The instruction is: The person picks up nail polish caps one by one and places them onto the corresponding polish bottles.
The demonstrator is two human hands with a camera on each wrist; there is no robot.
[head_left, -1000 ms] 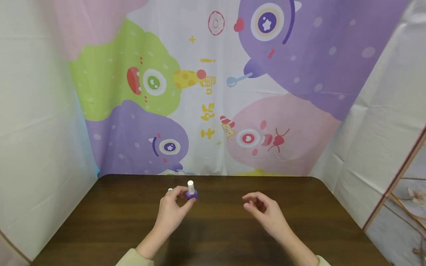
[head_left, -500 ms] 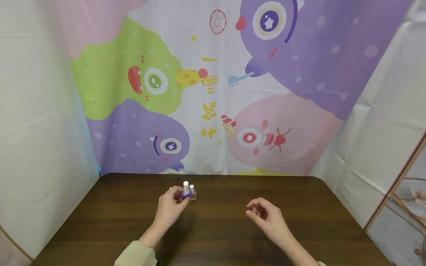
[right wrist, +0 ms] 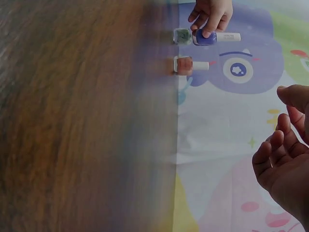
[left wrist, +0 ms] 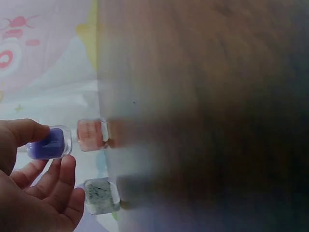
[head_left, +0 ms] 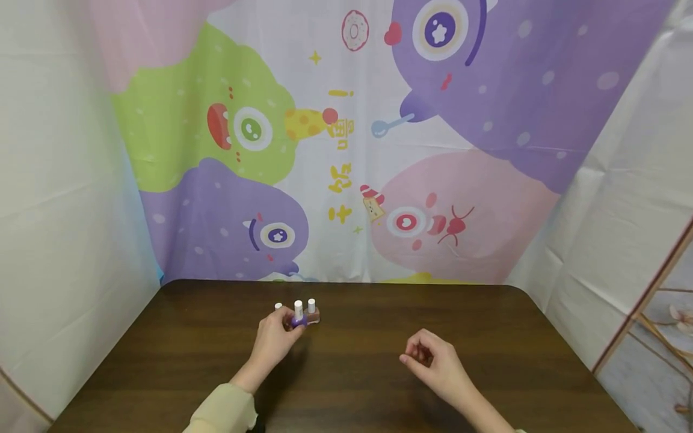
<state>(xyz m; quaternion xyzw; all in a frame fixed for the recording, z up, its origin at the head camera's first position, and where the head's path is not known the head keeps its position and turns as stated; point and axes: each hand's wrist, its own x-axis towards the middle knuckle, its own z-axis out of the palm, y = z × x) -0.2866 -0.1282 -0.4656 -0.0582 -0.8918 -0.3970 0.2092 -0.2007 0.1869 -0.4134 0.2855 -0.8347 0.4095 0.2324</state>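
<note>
Between thumb and fingers, my left hand [head_left: 275, 338] pinches a purple nail polish bottle [head_left: 299, 320] with a white cap. In the left wrist view the clear base of this purple bottle [left wrist: 50, 143] shows past the thumb. Just behind it to the right, a pinkish-brown nail polish bottle [head_left: 312, 314] stands upright on the table. A third bottle, speckled pale green [left wrist: 100, 195], stands to the left, mostly hidden behind my left hand in the head view. My right hand [head_left: 435, 364] is held off to the right, fingers loosely curled, with nothing in it.
The dark brown wooden table [head_left: 357, 385] reaches back to a hanging cloth [head_left: 352, 252] printed with cartoon monsters. Pale cloth walls [head_left: 59, 210] rise along the left and right sides.
My left hand has moved the purple bottle slightly left and down, so the pinkish-brown bottle behind it has come into view. My right hand has sunk a little, its fingers curling slightly more.
</note>
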